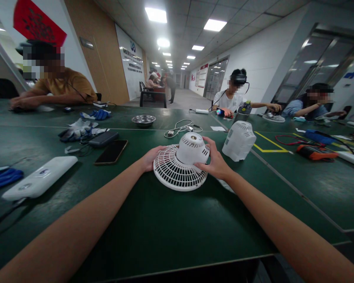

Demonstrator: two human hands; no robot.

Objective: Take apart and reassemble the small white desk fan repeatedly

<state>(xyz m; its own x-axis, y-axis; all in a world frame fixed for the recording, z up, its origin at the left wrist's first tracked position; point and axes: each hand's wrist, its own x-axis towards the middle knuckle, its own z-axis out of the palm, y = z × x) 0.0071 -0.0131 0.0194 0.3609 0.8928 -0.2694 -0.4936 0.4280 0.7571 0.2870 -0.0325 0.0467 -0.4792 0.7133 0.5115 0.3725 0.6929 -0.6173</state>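
A white fan head lies in front of me, its round slatted grille (177, 177) face down low over the green table and its domed motor housing (191, 147) on top. My left hand (152, 158) grips the grille's left rim, with the fingers partly hidden behind it. Around the right side of the housing my right hand (214, 161) is closed, thumb in front and fingers behind. A whitish, box-like plastic cover (239, 141) with slots stands to the right of my right hand.
Behind the fan are a white cable (179, 129) and a metal bowl (143, 120). Leftward lie a phone (111, 152), a white power bank (40, 177) and gloves (78, 130). An orange multimeter (316, 152) is at right. Several people sit across the table.
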